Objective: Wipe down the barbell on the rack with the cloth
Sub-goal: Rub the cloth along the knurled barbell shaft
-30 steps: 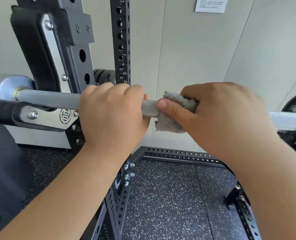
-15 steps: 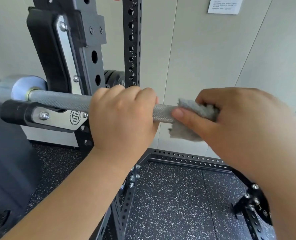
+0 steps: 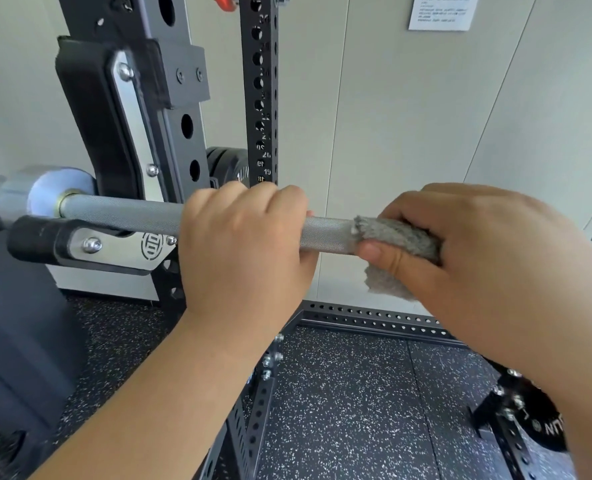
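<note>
A grey knurled barbell (image 3: 125, 211) runs across the view and rests on the rack's black J-hook (image 3: 90, 242) at the left. My left hand (image 3: 244, 247) grips the bar just right of the hook, fingers curled over the top. A little further right, my right hand (image 3: 478, 261) holds a fuzzy grey cloth (image 3: 391, 237) wrapped round the bar, thumb underneath. A loose end of the cloth hangs below the bar. A short stretch of bare bar shows between the two hands.
The black rack uprights (image 3: 260, 91) with numbered holes stand behind the bar against a pale wall. Weight plates (image 3: 227, 166) sit behind the upright, and another plate (image 3: 544, 424) lies low at the right. The rack's base rail (image 3: 374, 320) crosses speckled rubber flooring.
My right hand has slid the cloth to the right along the bar, away from my left hand, and the cloth now wraps over the bar's top. The view has shifted slightly left.
</note>
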The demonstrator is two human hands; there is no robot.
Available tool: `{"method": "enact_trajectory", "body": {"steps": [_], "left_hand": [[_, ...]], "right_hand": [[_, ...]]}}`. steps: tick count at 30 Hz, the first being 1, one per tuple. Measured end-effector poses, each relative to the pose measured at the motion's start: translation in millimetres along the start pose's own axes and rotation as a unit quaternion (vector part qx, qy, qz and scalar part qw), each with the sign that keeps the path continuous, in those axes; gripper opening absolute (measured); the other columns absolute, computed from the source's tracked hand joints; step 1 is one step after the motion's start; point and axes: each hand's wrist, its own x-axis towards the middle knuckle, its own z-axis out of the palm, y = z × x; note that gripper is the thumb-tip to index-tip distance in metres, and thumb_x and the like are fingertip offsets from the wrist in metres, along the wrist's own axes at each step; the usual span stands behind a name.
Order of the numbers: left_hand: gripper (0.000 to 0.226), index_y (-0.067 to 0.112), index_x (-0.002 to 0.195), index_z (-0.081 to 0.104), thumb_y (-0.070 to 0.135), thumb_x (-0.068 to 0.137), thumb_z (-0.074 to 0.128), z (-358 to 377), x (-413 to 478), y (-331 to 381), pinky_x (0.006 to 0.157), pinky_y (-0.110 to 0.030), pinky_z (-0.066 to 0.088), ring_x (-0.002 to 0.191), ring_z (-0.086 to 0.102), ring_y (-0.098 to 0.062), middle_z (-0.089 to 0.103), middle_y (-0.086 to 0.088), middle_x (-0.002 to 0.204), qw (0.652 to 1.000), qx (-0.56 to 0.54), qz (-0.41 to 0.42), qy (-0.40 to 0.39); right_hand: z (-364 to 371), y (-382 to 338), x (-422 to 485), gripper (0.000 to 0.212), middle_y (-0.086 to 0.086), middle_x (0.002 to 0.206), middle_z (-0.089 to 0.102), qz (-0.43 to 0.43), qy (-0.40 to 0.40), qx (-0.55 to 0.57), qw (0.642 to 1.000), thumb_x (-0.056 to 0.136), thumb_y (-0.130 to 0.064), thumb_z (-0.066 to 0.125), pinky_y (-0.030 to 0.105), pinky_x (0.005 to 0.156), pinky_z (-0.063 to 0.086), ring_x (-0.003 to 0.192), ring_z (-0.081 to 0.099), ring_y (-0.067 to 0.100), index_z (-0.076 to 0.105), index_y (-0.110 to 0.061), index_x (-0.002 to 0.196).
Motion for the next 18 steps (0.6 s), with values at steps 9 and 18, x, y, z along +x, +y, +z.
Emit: {"method": "enact_trajectory", "body": {"steps": [9,18], "left_hand": [[0.026,0.023,0.072,0.044,0.031,0.085,0.064,-4,-2,4,0.073,-0.033,0.020,0.069,0.031,-0.021,0.034,0.009,0.068,1.000,-0.005,-0.016,-0.006],[0.027,0.018,0.077,0.055,0.034,0.097,0.064,3,-4,2,0.075,-0.038,0.029,0.072,0.046,-0.027,0.052,0.003,0.072,0.999,0.010,-0.015,0.028]], "right_hand": [[3,8,-1,0.050,-0.014,0.059,0.052,-0.003,0.008,0.024,1.000,0.094,-0.072,0.036,0.024,0.051,0.035,0.058,0.047,-0.003,0.060,-0.034,0.072],[14,2,10,0.075,-0.006,0.052,0.046,0.047,0.049,-0.051,0.996,0.092,-0.084,0.020,0.027,0.049,0.033,0.052,0.047,0.017,0.047,-0.022,0.060]]}}
